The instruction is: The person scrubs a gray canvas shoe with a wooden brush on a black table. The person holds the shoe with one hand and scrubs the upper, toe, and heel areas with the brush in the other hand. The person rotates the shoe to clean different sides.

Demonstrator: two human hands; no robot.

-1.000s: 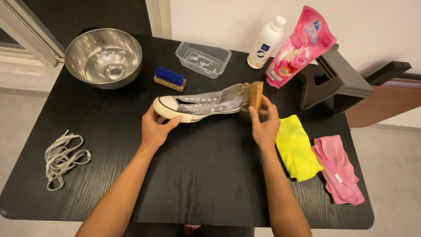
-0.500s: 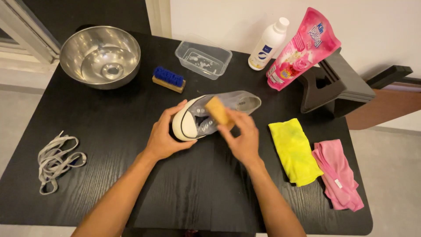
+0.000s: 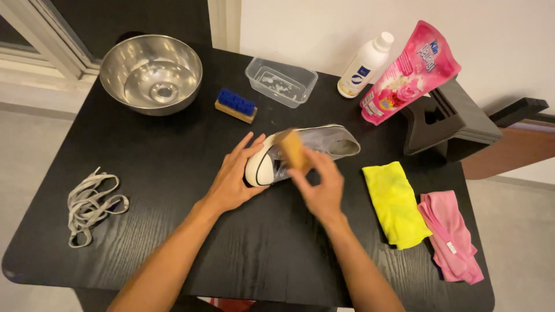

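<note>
Sneaker (image 3: 324,147): grey canvas low shoe, white rubber toe cap and sole edge, laces out. Lies near the middle of the black counter (image 3: 173,231), somewhat toward the far edge. Toe end raised and turned toward the near left, heel opening toward the far right, the shoe tipped partly on its side so the dark interior of the opening shows.

Brush (image 3: 293,149): small block with a tan wooden back, motion-blurred, bristles not clear. Pressed against the sneaker's upper just behind the toe cap.

Left hand (image 3: 234,176) cups the toe cap, fingers spread over it. Right hand (image 3: 321,188) grips the brush from the near side.
</note>
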